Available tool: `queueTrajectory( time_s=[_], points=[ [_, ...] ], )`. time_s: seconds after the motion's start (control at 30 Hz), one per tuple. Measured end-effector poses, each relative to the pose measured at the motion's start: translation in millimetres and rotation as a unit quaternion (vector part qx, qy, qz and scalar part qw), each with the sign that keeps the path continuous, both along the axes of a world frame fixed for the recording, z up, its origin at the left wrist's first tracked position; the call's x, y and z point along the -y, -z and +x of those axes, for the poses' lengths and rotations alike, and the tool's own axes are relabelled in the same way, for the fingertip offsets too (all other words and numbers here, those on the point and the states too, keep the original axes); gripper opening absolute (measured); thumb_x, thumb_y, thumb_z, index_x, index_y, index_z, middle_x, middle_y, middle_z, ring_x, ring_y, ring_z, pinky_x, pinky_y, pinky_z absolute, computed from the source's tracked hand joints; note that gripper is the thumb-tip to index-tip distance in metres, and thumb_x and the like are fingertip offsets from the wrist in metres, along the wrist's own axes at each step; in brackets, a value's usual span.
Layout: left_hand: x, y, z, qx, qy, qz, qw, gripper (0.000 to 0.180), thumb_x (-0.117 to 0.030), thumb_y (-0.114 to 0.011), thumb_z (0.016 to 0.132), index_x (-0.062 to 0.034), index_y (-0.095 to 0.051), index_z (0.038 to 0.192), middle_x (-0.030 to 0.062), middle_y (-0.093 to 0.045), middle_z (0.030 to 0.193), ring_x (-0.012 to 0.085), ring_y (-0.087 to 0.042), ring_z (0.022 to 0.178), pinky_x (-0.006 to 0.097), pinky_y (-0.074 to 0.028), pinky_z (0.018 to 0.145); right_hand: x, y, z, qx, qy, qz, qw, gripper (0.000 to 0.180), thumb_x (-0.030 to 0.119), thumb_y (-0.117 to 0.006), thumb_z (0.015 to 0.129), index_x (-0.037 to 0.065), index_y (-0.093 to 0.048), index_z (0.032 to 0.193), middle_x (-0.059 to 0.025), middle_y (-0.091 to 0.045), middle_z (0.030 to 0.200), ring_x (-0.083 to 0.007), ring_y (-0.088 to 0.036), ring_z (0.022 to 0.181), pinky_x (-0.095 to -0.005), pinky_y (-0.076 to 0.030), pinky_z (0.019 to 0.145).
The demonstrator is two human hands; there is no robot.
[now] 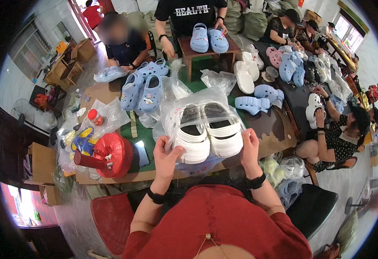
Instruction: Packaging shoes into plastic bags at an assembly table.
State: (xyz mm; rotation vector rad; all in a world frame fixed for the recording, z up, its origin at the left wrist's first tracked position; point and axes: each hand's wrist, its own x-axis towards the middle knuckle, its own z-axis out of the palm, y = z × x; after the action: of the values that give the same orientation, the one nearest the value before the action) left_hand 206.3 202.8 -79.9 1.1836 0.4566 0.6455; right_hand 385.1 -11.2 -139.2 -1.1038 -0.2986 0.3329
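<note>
A pair of white clogs (226, 144) sits side by side inside a clear plastic bag (168, 113), above the table in front of me. The heel ends face me and stick out at the bag's near opening. My left hand (166, 156) is closed on the bag's left edge, thumb beside the left clog. On the other side my right hand (250, 146) pinches the bag's right edge next to the right clog. Both wrists wear black bands. Just beyond the bag lie blue clogs (151, 93) with small charms.
A red round container (114, 153), a red-lidded jar (95, 117) and a phone (141, 153) lie to the left. Blue clogs (252, 105) and white clogs (243, 77) are on the right. A small wooden stand (192, 59) holds another pair. Several people work around the tables.
</note>
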Motion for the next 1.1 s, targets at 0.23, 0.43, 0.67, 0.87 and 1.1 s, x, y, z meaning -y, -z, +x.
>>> queueTrajectory(
  time_s=[0.23, 0.43, 0.67, 0.87, 1.1],
  points=[
    [-1, -7, 2, -0.018, -0.055, 0.046, 0.997, 0.027, 0.0, -0.072, 0.083, -0.0032, -0.05, 0.098, 0.0002, -0.055, 0.084, 0.0075, -0.055, 0.073, 0.022, -0.047, 0.062, -5, -31, -9, 0.104, 0.067, -0.053, 0.991, 0.01, 0.013, -0.056, 0.1, 0.008, -0.052, 0.093, 0.0049, -0.055, 0.09, -0.0022, -0.047, 0.08, -0.0205, -0.04, 0.071],
    [-11, -11, 7, 0.009, -0.087, 0.031, 0.996, 0.022, -0.005, -0.069, 0.088, -0.0038, -0.052, 0.102, -0.001, -0.054, 0.083, 0.0065, -0.052, 0.071, 0.022, -0.043, 0.062, 17, -35, -5, 0.093, -0.159, -0.015, 0.983, 0.049, 0.007, -0.074, 0.085, 0.007, -0.044, 0.124, -0.0042, -0.05, 0.122, -0.0138, -0.049, 0.114, -0.0292, -0.04, 0.097],
    [-5, -24, 18, -0.024, -0.094, 0.136, 0.986, 0.011, -0.015, -0.055, 0.099, -0.0066, -0.048, 0.094, -0.0056, -0.042, 0.08, 0.0033, -0.038, 0.072, 0.021, -0.032, 0.062, 4, -37, -9, 0.071, -0.142, -0.01, 0.987, 0.054, 0.008, -0.077, 0.081, 0.006, -0.045, 0.124, -0.0031, -0.05, 0.115, -0.0104, -0.05, 0.105, -0.026, -0.042, 0.09],
    [-5, -31, 29, -0.017, -0.186, 0.282, 0.941, 0.02, -0.003, -0.066, 0.09, -0.0045, -0.047, 0.083, -0.0052, -0.041, 0.076, 0.003, -0.038, 0.065, 0.02, -0.033, 0.055, 1, -71, -3, 0.12, 0.002, -0.054, 0.991, 0.033, 0.009, -0.076, 0.083, 0.005, -0.051, 0.103, 0.0028, -0.053, 0.089, -0.0054, -0.05, 0.082, -0.0215, -0.042, 0.073],
    [-27, 9, -14, -0.132, -0.003, 0.2, 0.971, 0.031, -0.011, -0.08, 0.077, -0.0042, -0.049, 0.08, -0.0044, -0.043, 0.072, 0.0056, -0.039, 0.064, 0.021, -0.034, 0.057, 17, -38, -21, 0.092, -0.007, -0.162, 0.982, 0.035, 0.011, -0.08, 0.078, 0.006, -0.053, 0.101, 0.0004, -0.057, 0.088, -0.0077, -0.052, 0.083, -0.024, -0.044, 0.076]
  ],
)
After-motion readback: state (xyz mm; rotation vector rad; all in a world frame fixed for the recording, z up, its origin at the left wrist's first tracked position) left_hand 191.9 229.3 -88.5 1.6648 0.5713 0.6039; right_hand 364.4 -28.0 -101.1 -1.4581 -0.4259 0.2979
